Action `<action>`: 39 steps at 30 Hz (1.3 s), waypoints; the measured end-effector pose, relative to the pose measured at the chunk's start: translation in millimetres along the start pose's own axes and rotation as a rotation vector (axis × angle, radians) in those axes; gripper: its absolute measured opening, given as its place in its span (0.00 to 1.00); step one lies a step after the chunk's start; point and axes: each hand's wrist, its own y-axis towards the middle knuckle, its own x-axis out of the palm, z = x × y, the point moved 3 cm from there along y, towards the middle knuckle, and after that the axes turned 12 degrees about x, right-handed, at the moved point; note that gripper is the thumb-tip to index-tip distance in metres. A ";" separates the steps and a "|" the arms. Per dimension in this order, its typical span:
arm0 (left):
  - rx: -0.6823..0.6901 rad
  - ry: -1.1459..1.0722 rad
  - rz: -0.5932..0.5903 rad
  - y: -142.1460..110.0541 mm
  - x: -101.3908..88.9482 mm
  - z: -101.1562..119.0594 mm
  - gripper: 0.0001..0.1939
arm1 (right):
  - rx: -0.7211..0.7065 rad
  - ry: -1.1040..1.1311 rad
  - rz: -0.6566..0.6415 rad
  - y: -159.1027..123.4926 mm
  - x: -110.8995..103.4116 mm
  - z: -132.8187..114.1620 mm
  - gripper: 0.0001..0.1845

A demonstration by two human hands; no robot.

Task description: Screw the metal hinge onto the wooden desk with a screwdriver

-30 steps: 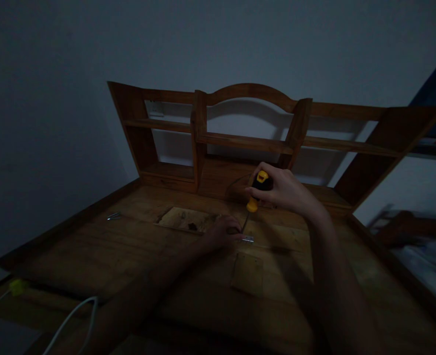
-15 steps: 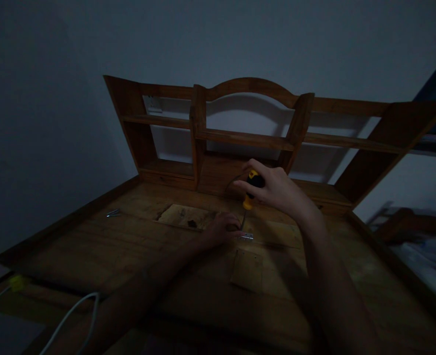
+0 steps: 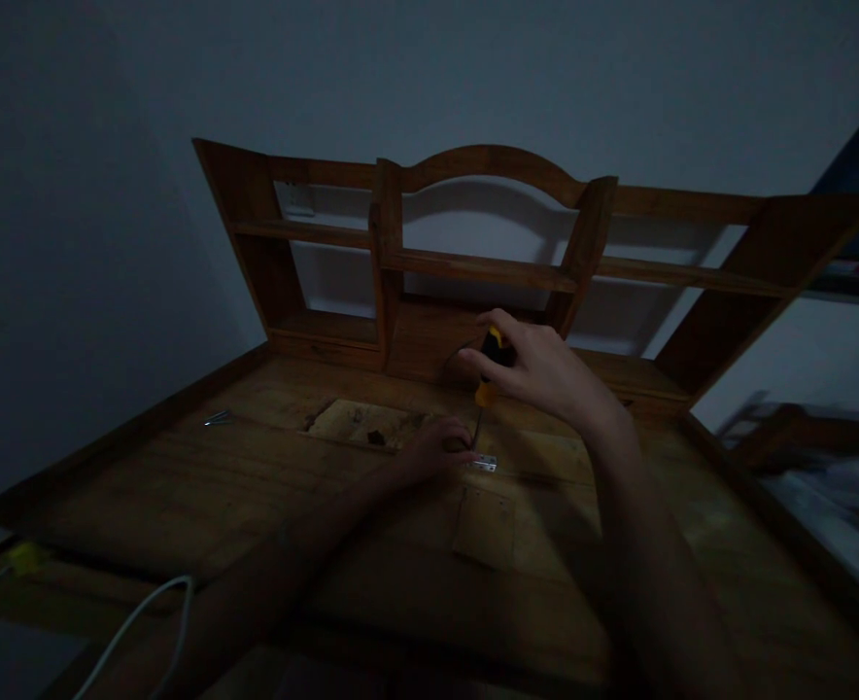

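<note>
In dim light, my right hand (image 3: 542, 374) is closed round the yellow and black handle of a screwdriver (image 3: 489, 365), held nearly upright. Its thin shaft points down at a small metal hinge (image 3: 485, 464) lying on the wooden desk top (image 3: 255, 486). My left hand (image 3: 436, 449) rests on the desk just left of the hinge, fingers curled and pressed against it beside the screwdriver tip. A small square wooden panel (image 3: 484, 527) lies just in front of the hinge.
A wooden shelf unit (image 3: 488, 262) with an arched middle stands at the desk's back against the wall. A pale recessed patch (image 3: 363, 424) lies left of my left hand. Small metal parts (image 3: 218, 419) sit far left. A white cable (image 3: 138, 622) runs bottom left.
My right hand has turned on the screwdriver handle, so less of the yellow cap shows. The view has shifted slightly. My left hand stays beside the hinge.
</note>
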 end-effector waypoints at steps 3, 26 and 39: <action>-0.011 0.011 -0.010 0.1 -1.1 1.5 0.07 | -0.016 0.013 -0.016 -0.3 -2.0 1.5 0.25; 0.000 0.031 -0.048 -8.4 3.1 -14.2 0.14 | -0.019 -0.097 0.047 -2.0 -7.2 -1.2 0.18; -0.036 0.036 -0.071 -4.4 -1.6 -4.4 0.13 | 0.003 -0.089 0.017 -3.6 -5.8 1.2 0.24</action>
